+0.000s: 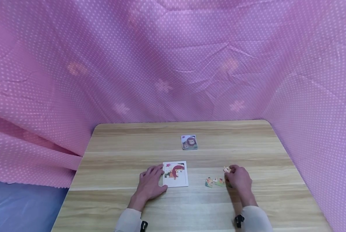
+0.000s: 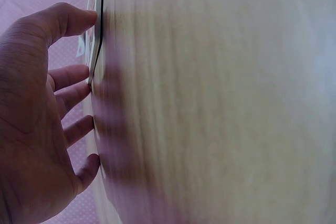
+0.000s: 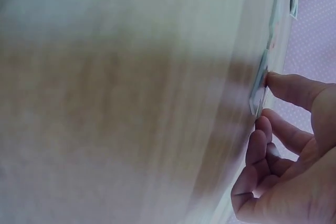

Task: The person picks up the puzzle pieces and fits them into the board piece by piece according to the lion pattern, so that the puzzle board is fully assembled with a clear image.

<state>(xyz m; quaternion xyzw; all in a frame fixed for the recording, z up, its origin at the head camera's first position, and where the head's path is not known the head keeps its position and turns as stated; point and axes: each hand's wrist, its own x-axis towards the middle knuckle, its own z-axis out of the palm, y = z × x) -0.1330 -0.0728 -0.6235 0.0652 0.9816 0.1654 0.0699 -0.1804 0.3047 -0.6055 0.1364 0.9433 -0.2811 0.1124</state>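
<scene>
Just beyond the loose pieces (image 1: 209,183) at right, the right hand (image 1: 240,181) pinches a puzzle piece (image 1: 226,169) in a nearly closed grip, best kept light. The left hand (image 1: 152,182), fingers spread, touches the puzzle board (image 1: 178,184); gentle pressure should stop it sliding.

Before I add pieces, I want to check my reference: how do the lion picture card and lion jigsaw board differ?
The lion picture card shows a complete picture; the lion jigsaw board is only partly filled. The card lies untouched, farther away; the board is nearer, touched by the left hand. Both show a reddish-maned lion.
</scene>
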